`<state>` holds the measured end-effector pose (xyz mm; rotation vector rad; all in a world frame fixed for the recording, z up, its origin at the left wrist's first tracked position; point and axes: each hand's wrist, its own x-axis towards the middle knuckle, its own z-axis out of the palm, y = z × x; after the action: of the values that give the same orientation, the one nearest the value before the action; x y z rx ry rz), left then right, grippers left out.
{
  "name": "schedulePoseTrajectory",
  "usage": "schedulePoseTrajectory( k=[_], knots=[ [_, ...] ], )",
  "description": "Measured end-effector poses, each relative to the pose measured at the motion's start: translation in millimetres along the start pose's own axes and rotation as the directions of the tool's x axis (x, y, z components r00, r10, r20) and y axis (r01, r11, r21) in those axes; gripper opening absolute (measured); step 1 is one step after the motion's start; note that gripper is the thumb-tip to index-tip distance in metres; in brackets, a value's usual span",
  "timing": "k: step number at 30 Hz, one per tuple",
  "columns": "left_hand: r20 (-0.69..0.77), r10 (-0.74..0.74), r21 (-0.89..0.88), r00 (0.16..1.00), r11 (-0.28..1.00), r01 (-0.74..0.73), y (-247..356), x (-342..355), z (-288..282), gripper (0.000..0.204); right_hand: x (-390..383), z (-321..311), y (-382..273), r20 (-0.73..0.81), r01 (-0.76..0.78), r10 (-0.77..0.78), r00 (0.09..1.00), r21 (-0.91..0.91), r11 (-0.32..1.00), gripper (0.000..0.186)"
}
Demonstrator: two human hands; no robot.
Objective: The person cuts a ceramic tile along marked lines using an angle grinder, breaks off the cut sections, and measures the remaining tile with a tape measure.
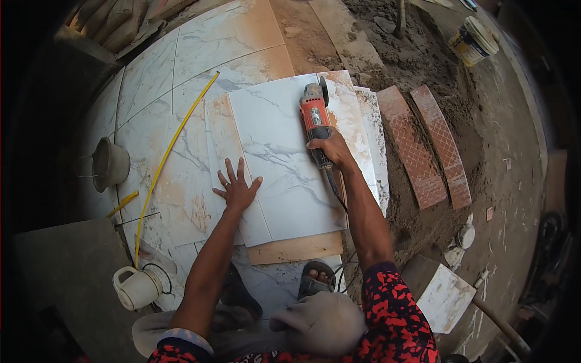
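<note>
My right hand (327, 145) grips a red angle grinder (316, 119) by its body, its disc at the far end over the right edge of a white marble-patterned tile (278, 199). A cord runs down from its back end. My left hand (237, 189) rests on the left part of the stacked tiles with fingers spread. Beneath them lies a stained, tan-edged board or tile (296, 248). A long yellow measuring strip (180, 139) lies on the tiled surface to the left.
A grey bucket (112, 163) and cream kettle-like container (134, 287) stand left. Two red patterned tiles (408, 145) lie on dirt at right, near a white bucket (474, 41). My sandalled foot (318, 278), a white-faced block (442, 302) and a pole (505, 323) are near the bottom. Sacks lie top left.
</note>
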<state>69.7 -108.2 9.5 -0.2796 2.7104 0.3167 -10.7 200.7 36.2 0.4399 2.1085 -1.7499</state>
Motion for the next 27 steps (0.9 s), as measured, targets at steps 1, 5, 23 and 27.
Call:
schedulePoseTrajectory(
  k=[1, 5, 23, 27],
  knots=[
    [0.004, -0.002, 0.000, 1.000, 1.000, 0.002, 0, 0, 0, 0.095, -1, 1, 2, -0.020, -0.011, 0.011, 1.000, -0.001, 1.000, 0.056],
    [0.006, -0.007, 0.005, 1.000, 1.000, 0.007, -2, 0, -1, 0.095, -12, 4, 0, -0.026, 0.012, -0.013, 1.000, -0.012, 1.000, 0.058],
    [-0.001, 0.001, -0.014, 1.000, 1.000, -0.001, -1, -1, -2, 0.095, -28, 4, -6, -0.070, 0.011, -0.011, 0.997, -0.002, 1.000, 0.052],
    [0.016, -0.008, -0.007, 1.000, 1.000, 0.008, 2, -1, -3, 0.095, -26, 0, -13, 0.001, -0.016, 0.016, 1.000, 0.006, 1.000, 0.048]
  ],
)
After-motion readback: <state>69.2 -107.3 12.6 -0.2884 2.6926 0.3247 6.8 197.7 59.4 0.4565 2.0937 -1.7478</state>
